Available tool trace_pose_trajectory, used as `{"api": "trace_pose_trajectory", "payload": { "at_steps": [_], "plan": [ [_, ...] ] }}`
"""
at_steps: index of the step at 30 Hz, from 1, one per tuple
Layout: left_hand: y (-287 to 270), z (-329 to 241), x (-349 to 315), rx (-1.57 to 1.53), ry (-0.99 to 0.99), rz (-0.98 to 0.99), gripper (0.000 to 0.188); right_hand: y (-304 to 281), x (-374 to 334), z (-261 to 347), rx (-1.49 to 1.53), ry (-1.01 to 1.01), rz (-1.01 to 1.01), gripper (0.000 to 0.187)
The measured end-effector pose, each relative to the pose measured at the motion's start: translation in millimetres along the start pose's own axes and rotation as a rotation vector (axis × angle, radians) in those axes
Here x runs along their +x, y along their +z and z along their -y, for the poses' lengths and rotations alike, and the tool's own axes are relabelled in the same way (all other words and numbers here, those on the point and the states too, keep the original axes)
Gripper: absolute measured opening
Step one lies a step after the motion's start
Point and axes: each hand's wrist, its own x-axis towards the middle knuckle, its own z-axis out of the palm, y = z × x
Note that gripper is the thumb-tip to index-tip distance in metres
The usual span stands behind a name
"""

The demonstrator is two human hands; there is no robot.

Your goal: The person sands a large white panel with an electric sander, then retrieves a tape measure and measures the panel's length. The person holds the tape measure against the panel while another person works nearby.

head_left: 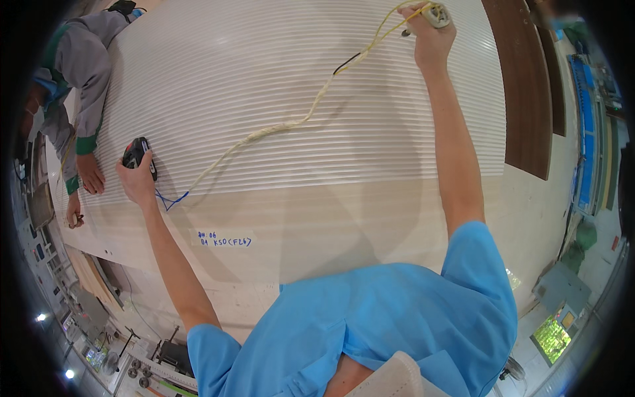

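My left hand (pixel 137 185) is closed around a black block-shaped device with red parts (pixel 136 153), perhaps a tool battery; its exact kind is unclear. Beside that hand, a blue wire end (pixel 173 200) lies on the pale panel. From it a cream-and-yellow cord (pixel 264 132) stretches diagonally across the ribbed white panel (pixel 231 79), with a short black stretch along it. At the far right, my right hand (pixel 433 43) grips a whitish bundle (pixel 436 14) from which yellow strands loop. The fingers partly hide that bundle.
A person in grey sleeves with green cuffs leans in at the left, one hand (pixel 90 175) on the panel edge. Dark brown boards (pixel 526 92) lie along the right side. A label with blue handwriting (pixel 223 239) sits on the smooth near strip. Blue racking (pixel 583 132) stands far right.
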Motion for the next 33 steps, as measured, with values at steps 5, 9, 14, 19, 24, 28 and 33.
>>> {"api": "trace_pose_trajectory", "payload": {
  "at_steps": [5,9,14,19,24,28,33],
  "plan": [
    [-1.2,-1.2,-0.6,-0.021,-0.017,0.034,0.087,0.1,6.2,-6.0,-0.062,0.062,0.020,0.014],
    [-2.4,-4.0,-0.7,-0.014,-0.008,0.025,0.087,5.6,1.9,-15.4,-0.016,0.067,0.005,0.014],
    [-3.4,-5.7,-3.8,-0.020,-0.017,0.019,0.086,2.9,9.4,-1.2,-0.084,-0.040,0.031,0.015],
    [-3.9,-5.2,-4.1,-0.032,-0.017,0.034,0.086,12.9,9.1,-10.2,-0.078,0.056,-0.016,0.015],
    [-2.4,-4.9,-3.0,0.002,-0.008,0.030,0.087,7.5,13.5,-14.4,-0.014,0.009,0.017,0.015],
    [-1.0,-3.3,-3.5,-0.019,-0.034,0.038,0.086,8.7,24.0,-2.9,-0.067,0.003,-0.009,0.017],
    [-0.1,-1.6,-2.2,0.006,-0.005,0.014,0.086,19.7,22.9,-8.0,-0.102,0.023,-0.026,0.019]
  ]
}}
